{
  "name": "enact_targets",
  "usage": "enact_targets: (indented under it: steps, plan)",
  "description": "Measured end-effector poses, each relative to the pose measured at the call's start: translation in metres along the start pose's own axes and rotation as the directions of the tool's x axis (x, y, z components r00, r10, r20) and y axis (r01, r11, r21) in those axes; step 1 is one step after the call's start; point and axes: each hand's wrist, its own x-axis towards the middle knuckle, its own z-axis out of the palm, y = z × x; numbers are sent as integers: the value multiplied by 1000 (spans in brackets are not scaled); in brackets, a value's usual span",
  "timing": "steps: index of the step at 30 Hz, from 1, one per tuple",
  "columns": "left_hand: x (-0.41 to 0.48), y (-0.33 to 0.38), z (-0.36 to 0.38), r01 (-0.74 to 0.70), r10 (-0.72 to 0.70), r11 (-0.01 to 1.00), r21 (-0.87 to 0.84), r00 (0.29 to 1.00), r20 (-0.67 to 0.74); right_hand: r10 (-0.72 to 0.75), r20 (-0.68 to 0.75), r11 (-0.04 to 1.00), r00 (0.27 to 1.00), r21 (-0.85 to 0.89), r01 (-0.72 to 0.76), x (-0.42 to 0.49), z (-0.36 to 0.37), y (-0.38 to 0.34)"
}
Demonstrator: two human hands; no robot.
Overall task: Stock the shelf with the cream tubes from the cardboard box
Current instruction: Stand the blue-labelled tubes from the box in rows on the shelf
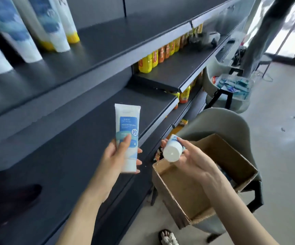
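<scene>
Item one: cream tube (127, 124), white with a blue label, held upright with its cap downward in the left hand (115, 154); the thumb lies across the label front and the fingers wrap round from behind, over the dark middle shelf (63, 147) near its front edge. Item two: second cream tube (173, 151), same white and blue, gripped in the right hand (194, 165) with its round white cap end turned toward the camera, fingers curled about the body, positioned above the near left corner of the cardboard box (168, 197). The box, flaps open, sits on the seat of a grey chair (219, 122) just beside the shelving; its contents are mostly hidden behind the right forearm. Upper shelf (99, 43): a row of taller white and blue tubes (28, 32), some with yellow caps, standing cap-down at the left. Lower shelves further along: yellow and orange bottles (152, 61) in rows. Floor: a sandalled foot (169, 237) below the box. Beyond, a second chair (212, 73) carrying a clear container (235, 85).
</scene>
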Motion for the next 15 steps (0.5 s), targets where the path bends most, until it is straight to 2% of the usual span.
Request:
enact_targets:
  steps: [3,7,12,15]
  plan:
    - [-13,27,-10,-57,57,998,-5,998,30,-6,71,991,997,-133,15,-11,36,6]
    - [-30,63,-21,-126,126,992,-10,989,74,-64,216,939,974,-319,132,-23,84,10]
    - [-43,97,-29,-174,173,985,5,982,75,-139,381,892,914,-353,283,-34,120,11]
    - [-61,127,-56,-270,270,963,-21,963,-23,-134,459,869,878,-372,327,-43,161,26]
